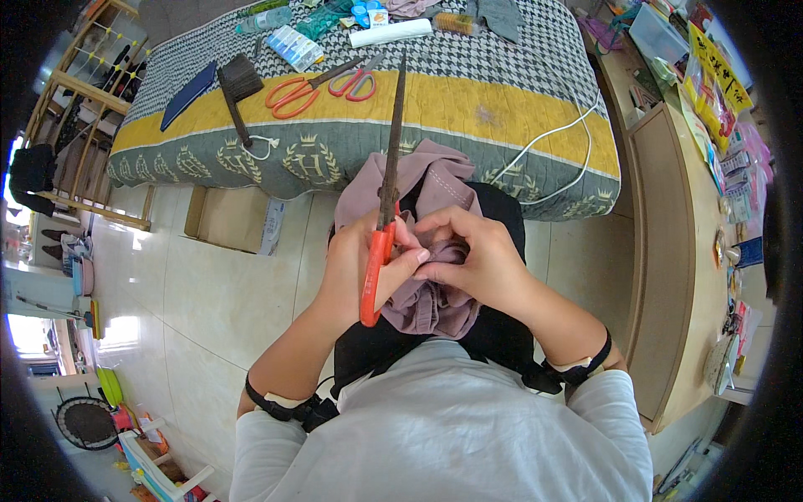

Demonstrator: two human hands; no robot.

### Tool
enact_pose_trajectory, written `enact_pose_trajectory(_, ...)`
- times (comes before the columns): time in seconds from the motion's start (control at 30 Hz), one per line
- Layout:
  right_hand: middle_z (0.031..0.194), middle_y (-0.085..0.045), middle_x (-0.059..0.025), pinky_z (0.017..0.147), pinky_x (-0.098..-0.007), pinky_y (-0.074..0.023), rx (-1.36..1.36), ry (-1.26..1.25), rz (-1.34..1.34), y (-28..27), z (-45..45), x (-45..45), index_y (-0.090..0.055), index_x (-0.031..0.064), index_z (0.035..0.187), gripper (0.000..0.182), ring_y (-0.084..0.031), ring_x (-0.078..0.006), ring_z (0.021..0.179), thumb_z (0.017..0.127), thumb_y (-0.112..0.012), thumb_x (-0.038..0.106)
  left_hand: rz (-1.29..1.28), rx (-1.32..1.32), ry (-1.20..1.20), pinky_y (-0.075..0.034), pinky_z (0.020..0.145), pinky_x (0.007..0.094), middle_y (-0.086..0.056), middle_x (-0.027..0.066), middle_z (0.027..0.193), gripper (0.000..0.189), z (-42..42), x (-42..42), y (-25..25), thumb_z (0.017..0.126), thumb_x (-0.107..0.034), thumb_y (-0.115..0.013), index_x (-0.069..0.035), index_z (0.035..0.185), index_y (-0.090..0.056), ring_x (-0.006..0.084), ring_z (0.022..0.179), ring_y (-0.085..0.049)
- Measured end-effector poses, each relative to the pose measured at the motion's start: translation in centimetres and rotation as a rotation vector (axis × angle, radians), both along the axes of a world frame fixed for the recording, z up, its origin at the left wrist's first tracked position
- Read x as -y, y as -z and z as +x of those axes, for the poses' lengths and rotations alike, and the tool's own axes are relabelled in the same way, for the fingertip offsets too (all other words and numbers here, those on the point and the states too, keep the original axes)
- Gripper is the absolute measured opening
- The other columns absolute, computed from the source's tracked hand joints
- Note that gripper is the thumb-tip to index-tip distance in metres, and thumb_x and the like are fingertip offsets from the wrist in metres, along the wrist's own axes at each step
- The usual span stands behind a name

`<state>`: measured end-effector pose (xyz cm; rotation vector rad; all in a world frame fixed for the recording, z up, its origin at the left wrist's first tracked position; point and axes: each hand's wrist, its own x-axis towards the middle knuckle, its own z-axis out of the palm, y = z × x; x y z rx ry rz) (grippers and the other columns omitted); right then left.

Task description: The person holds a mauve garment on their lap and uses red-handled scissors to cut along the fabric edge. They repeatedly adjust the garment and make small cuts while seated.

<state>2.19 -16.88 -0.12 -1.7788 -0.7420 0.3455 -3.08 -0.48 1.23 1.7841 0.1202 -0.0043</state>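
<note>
A mauve fabric garment lies bunched across my lap, with a line of pale stitching on its upper part. My left hand carries a pair of red-handled scissors, their dark, worn blades pointing away from me towards the bed. With thumb and fingertips the same hand also pinches a fold of the garment. My right hand grips the gathered cloth right beside it, thumb and forefinger curled round a small bunch. The fingers and folds hide what lies between the fingertips.
Ahead is a bed bearing orange-handled scissors, smaller red-and-grey scissors, a dark brush, a blue flat case, a white roll and a white cable. An open cardboard box sits on the floor; a wooden cabinet stands right.
</note>
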Motion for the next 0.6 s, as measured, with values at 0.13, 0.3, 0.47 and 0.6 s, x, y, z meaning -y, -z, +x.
enact_pose_trajectory(0.13,0.083,-0.06,-0.0095,0.066,-0.0293,-0.0477,0.071,0.034,-0.053,-0.4,-0.1,-0.2,-0.054,0.0036,0.1,0.042,-0.06,-0.0203,0.073,0.064,-0.074,0.007,-0.055,-0.014,0.028,-0.044,0.057,0.0228,-0.057,0.0019,0.067,0.018,0.0,-0.2,0.6,0.07,-0.003,-0.07,-0.003,0.076,-0.053,0.0073,0.063,-0.054)
enact_pose_trajectory(0.3,0.083,-0.061,-0.0057,0.066,-0.0246,-0.0463,-0.186,-0.023,0.122,0.9,0.1,-0.2,-0.053,0.0027,0.102,0.04,-0.058,-0.011,0.074,0.067,-0.073,0.005,0.015,0.055,0.016,-0.042,0.055,0.0236,-0.055,0.0016,0.067,0.018,0.1,-0.9,1.7,0.07,-0.006,-0.07,-0.002,0.075,-0.054,0.0083,0.061,-0.051)
enact_pose_trajectory(0.47,0.083,-0.06,-0.002,0.065,-0.0194,-0.0449,-0.459,-0.063,0.248,1.4,0.4,0.4,-0.051,0.0015,0.102,0.038,-0.055,-0.0048,0.074,0.07,-0.071,-0.001,-0.072,0.016,0.02,-0.043,0.057,0.024,-0.058,0.0041,0.075,0.017,0.1,-0.9,1.3,0.072,-0.003,-0.067,-0.004,0.077,-0.05,0.0094,0.065,-0.052)
enact_pose_trajectory(0.6,0.081,-0.06,-0.0016,0.063,-0.0187,-0.0442,-0.522,-0.09,0.25,1.2,0.6,0.6,-0.049,0.0024,0.101,0.037,-0.055,-0.0044,0.073,0.071,-0.07,-0.002,-0.212,-0.006,0.027,-0.043,0.06,0.0247,-0.057,0.0058,0.079,0.02,-0.1,-1.3,2.0,0.073,-0.002,-0.065,-0.006,0.078,-0.045,0.0102,0.068,-0.052)
